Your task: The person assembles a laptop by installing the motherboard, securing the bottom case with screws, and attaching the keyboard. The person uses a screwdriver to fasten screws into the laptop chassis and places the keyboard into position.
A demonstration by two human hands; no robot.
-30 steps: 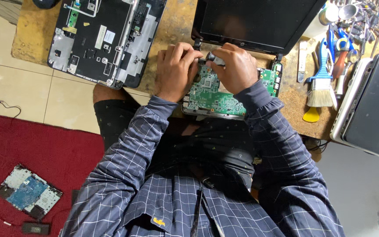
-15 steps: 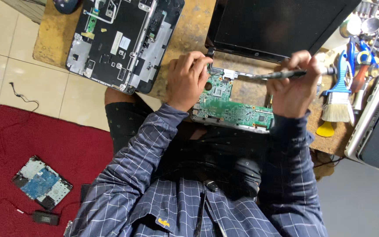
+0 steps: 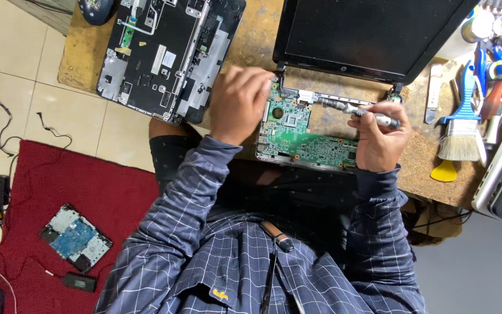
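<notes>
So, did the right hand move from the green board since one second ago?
Yes. The right hand moved off the green circuit board toward the brush, now holding a silver tool.

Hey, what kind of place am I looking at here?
Most likely a small electronics repair bench. A bare green circuit board lies on a worn wooden table under the person's hands, beside an opened black laptop shell, with a blue-handled brush and hand tools at the right edge.

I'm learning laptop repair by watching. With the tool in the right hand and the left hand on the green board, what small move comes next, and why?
Probably bring the silver tool in the right hand down to the green board: its tip hovers above the board's upper edge, while the left hand steadies the left end.
</notes>
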